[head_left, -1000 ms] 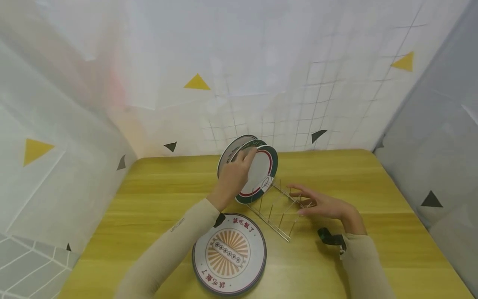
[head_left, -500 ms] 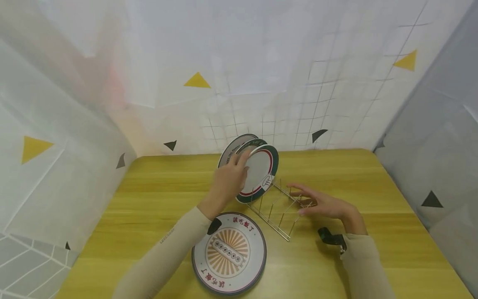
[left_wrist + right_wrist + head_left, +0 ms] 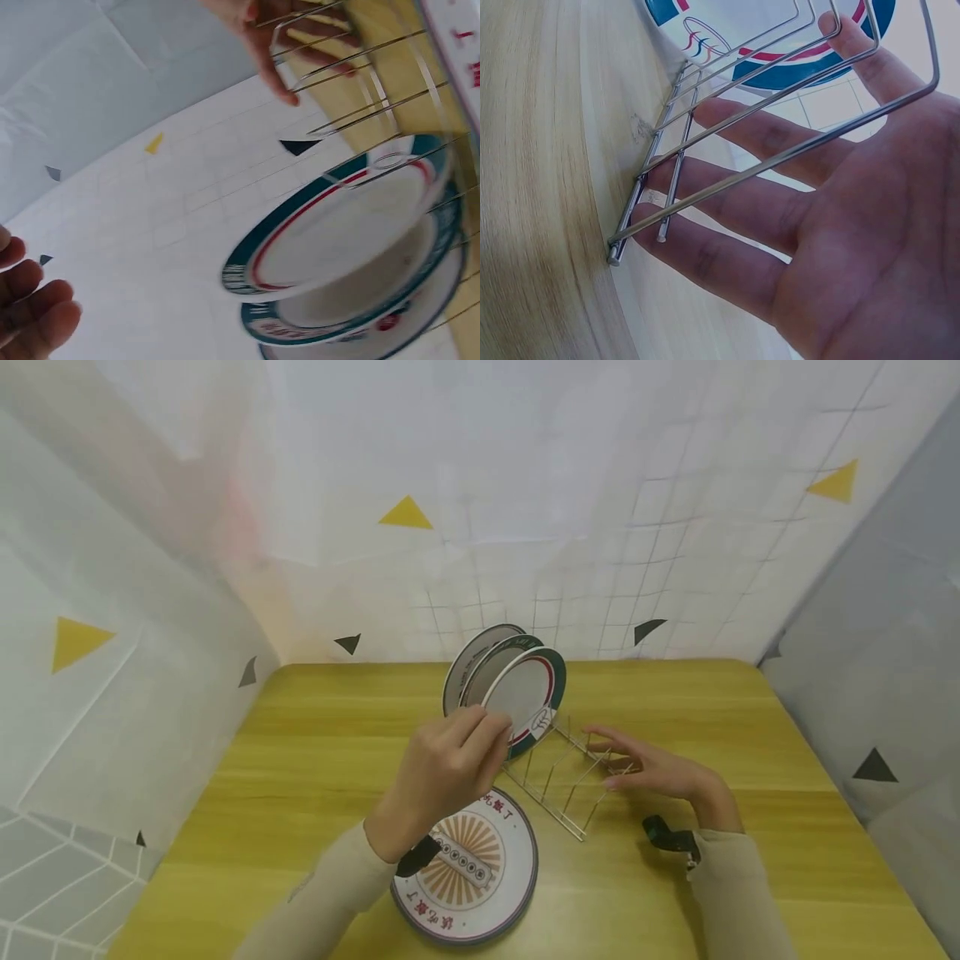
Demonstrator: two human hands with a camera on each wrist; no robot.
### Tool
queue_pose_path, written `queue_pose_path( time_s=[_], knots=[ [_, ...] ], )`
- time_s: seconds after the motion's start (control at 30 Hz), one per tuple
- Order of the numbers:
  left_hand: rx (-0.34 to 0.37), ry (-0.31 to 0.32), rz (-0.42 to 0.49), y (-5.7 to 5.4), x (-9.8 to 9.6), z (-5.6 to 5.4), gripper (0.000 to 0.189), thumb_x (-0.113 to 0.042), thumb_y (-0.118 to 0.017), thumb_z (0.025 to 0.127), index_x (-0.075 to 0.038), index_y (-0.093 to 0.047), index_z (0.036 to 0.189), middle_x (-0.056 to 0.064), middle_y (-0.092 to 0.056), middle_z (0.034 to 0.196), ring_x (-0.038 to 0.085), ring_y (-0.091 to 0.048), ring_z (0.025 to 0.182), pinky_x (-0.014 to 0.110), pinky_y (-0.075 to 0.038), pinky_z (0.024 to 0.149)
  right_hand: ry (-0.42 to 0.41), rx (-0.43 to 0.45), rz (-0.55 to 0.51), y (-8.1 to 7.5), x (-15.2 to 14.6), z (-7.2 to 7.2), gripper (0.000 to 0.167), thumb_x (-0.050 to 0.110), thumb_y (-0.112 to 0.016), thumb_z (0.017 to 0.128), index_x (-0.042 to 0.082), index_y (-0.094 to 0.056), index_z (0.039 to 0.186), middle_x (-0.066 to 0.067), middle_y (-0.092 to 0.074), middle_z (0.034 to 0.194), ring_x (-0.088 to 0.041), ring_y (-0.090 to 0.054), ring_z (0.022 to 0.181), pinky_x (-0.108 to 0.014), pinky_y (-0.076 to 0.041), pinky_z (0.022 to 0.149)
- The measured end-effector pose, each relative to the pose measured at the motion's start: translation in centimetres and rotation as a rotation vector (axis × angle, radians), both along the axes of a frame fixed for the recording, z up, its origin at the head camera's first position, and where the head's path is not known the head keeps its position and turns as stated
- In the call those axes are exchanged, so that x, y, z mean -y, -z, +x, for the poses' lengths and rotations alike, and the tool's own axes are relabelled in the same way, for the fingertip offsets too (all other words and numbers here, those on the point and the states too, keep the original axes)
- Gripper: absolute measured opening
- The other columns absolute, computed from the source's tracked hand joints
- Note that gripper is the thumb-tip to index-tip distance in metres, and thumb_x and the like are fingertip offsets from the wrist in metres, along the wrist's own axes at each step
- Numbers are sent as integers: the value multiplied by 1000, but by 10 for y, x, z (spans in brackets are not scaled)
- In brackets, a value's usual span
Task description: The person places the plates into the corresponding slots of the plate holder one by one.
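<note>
Three round plates stand upright in the far end of a wire dish rack (image 3: 558, 781); the front plate (image 3: 528, 693) has a green and red rim. My left hand (image 3: 487, 731) hovers just before that plate, fingers loosely curled, holding nothing. In the left wrist view the front plate (image 3: 360, 225) fills the middle and my left fingers (image 3: 34, 311) sit apart from it. My right hand (image 3: 607, 760) lies open, its straight fingers against the rack's near right side. The right wrist view shows the rack's wires (image 3: 765, 169) across my flat right fingers (image 3: 727, 259).
A fourth plate (image 3: 480, 877) with an orange sunburst and red characters lies flat on the yellow wooden table (image 3: 315, 752) under my left wrist. White gridded walls close the table in at the back and both sides.
My left hand has let go of the front plate's top rim and drawn back toward me, over the flat plate. The right hand has stayed on the rack.
</note>
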State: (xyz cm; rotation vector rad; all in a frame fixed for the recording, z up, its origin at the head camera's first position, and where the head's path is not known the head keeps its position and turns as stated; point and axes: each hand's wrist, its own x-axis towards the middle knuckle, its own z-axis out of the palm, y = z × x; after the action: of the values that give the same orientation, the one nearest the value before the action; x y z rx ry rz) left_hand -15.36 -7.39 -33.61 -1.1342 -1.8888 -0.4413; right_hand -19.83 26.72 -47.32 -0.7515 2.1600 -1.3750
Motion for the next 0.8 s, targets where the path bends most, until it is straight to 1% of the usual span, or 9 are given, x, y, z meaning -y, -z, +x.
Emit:
queue_pose_path(
  time_s=[0.07,0.13,0.37,0.5,0.57,0.63,0.67,0.73,0.8],
  knots=[
    [15,-8,-16,9,6,3,17,-12,-50,96,-4,-64,90,1,-56,71,9,-48,52,16,-37,44,-1,2,0,1,0,1,76,11,-59,97,29,-15,156,-28,-27,154,-55,-38,132,-69,-35,102],
    [39,-23,-32,22,13,4,18,-12,-49,97,-5,-65,89,0,-57,71,9,-49,53,16,-38,45,-1,0,3,2,1,1,76,11,-59,97,28,-15,156,-28,-27,154,-54,-38,133,-69,-35,102],
    [182,-110,-128,68,51,6,23,-19,-47,98,-9,-65,88,-1,-57,75,11,-53,62,21,-46,54,8,15,19,1,2,2,76,12,-59,97,30,-15,156,-26,-28,155,-53,-38,133,-69,-35,102],
    [238,-162,-196,92,77,7,10,-17,-59,90,-12,-62,81,-4,-53,72,10,-50,64,22,-46,55,13,14,24,0,2,3,76,13,-59,97,33,-15,156,-25,-28,155,-53,-38,133,-67,-37,102],
    [289,-204,-225,105,90,6,11,-17,-67,86,-14,-60,78,-5,-52,71,8,-47,64,21,-44,54,14,11,23,0,1,3,76,13,-59,97,33,-15,156,-25,-28,155,-53,-38,133,-67,-37,102],
    [385,-262,-248,116,101,7,15,-19,-72,85,-15,-59,79,-6,-51,71,6,-44,62,19,-41,53,16,12,23,0,0,3,76,12,-59,97,33,-15,156,-25,-28,155,-54,-38,133,-67,-37,102],
    [452,-294,-251,122,107,7,15,-22,-73,85,-15,-60,82,-8,-51,72,4,-43,61,18,-40,52,16,12,23,0,0,3,76,12,-59,97,33,-15,156,-25,-28,155,-54,-38,133,-67,-37,102],
    [608,-361,-252,132,115,8,18,-27,-75,86,-15,-62,89,-10,-49,70,2,-40,60,16,-36,52,18,16,24,1,1,3,76,12,-59,97,33,-15,156,-25,-29,155,-54,-38,133,-67,-37,102],
    [779,-404,-247,140,122,10,27,-34,-74,86,-13,-63,101,-12,-48,69,1,-39,58,16,-35,52,19,19,23,1,1,2,76,12,-59,97,33,-15,156,-25,-29,155,-54,-38,134,-67,-37,102]
  ],
)
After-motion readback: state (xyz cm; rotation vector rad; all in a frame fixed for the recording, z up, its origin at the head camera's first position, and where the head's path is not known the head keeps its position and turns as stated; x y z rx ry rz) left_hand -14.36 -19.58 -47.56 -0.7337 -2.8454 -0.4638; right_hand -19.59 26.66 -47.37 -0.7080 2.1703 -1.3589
